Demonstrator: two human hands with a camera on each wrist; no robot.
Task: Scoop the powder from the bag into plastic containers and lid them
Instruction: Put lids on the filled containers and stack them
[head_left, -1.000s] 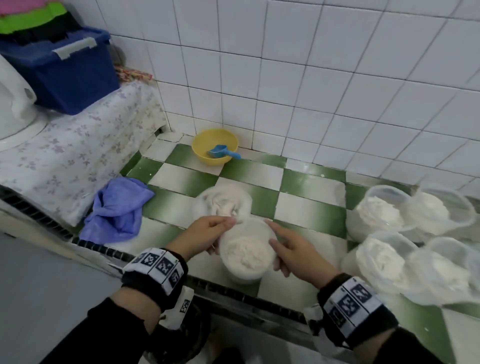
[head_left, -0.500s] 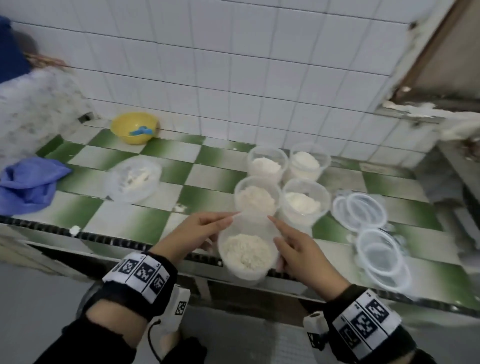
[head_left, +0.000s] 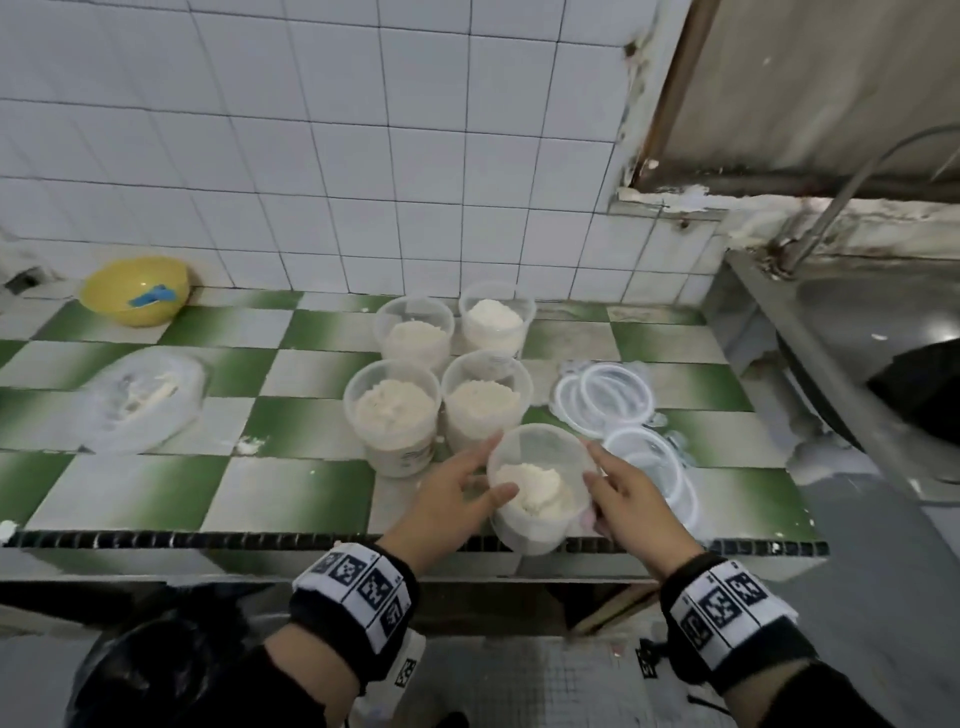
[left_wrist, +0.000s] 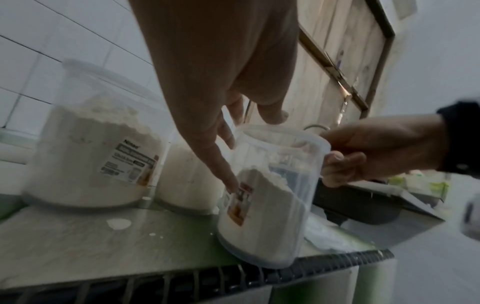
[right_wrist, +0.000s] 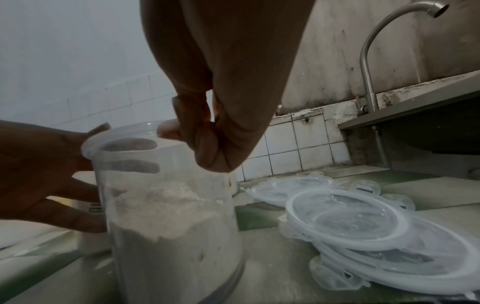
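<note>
A clear plastic container (head_left: 540, 452), about half full of white powder, stands slightly tilted at the counter's front edge (left_wrist: 270, 205). My left hand (head_left: 460, 491) holds its left side, thumb at the front and fingers spread on the wall (right_wrist: 46, 174). My right hand (head_left: 621, 496) grips the right side near the rim with curled fingers (right_wrist: 213, 133). Several filled, unlidded containers (head_left: 395, 410) stand just behind. Loose clear lids (head_left: 605, 400) lie to the right (right_wrist: 345, 220). The near-empty powder bag (head_left: 140, 395) lies far left.
A yellow bowl (head_left: 135, 296) holding a blue scoop (head_left: 153, 296) sits by the tiled wall at the back left. A steel sink (head_left: 857, 332) with a tap (right_wrist: 369, 61) borders the counter on the right. Spilled powder specks dot the green-and-white tiles (head_left: 249, 444).
Both hands carried the container rightward along the counter, from beside the bag to in front of the filled containers and next to the lids. The head view swung right.
</note>
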